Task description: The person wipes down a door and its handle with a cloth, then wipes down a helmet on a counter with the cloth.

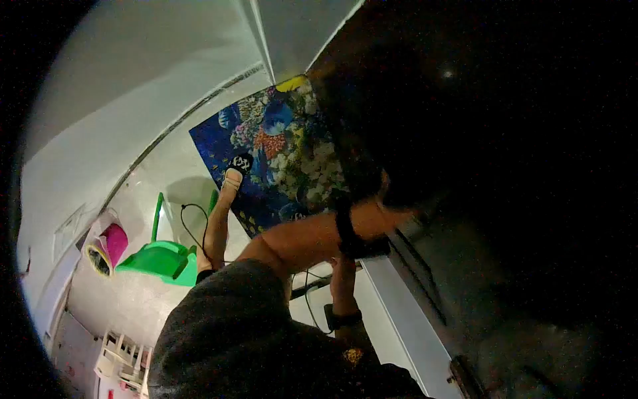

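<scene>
My left arm reaches across to the right, with a black band on its wrist. Past it, my left hand runs into deep shadow; one digit points up, and the other fingers and anything in them are hidden. Below that forearm is my right hand, which also has a dark band at its wrist. The left arm covers its fingers, so its grip does not show. Beside the right hand is a white panel with a long straight edge. A thin black cable hangs close to the right wrist.
A mat with a coral-reef print lies on the floor, a patterned dark shoe on it. To the left are a green plastic object with upright posts, a pink container and a white rack. Darkness hides the right side.
</scene>
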Demonstrator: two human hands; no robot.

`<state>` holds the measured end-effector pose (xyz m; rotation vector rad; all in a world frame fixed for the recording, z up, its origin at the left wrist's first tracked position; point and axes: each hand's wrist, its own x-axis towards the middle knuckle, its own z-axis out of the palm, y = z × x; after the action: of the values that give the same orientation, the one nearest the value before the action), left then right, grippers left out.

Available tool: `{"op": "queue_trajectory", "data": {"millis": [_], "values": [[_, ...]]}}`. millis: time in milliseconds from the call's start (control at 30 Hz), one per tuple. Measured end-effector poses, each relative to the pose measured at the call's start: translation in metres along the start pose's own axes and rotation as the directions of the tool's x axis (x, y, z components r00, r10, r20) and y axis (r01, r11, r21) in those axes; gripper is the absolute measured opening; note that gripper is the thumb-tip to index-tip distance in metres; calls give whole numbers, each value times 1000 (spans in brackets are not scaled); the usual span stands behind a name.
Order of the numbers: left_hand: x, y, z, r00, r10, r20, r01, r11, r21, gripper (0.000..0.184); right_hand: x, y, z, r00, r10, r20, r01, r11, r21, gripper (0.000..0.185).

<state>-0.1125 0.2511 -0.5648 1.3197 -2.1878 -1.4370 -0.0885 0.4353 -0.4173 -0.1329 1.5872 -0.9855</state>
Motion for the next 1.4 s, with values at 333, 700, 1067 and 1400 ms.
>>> {"op": "queue_trajectory", "data": {"millis": [333,700,1067,1400], "values": [[-65,213,-130,940,341,26,-342,930,138,24,-70,-107,1,945,-325,-30,325,929,174,58],[-139,418,-336,621,772,-132,-469,502,727,25,-180,-302,56,432,-891,139,626,186,-757,62],[-138,449,-383,274,959,71,-883,221,415,22,-219,-320,59,438,-890,-129,705,251,663,59],[-132,382,-369,142,963,228,-960,77,270,27,-194,-263,66,791,-328,-517,590,180,788,57]]}}
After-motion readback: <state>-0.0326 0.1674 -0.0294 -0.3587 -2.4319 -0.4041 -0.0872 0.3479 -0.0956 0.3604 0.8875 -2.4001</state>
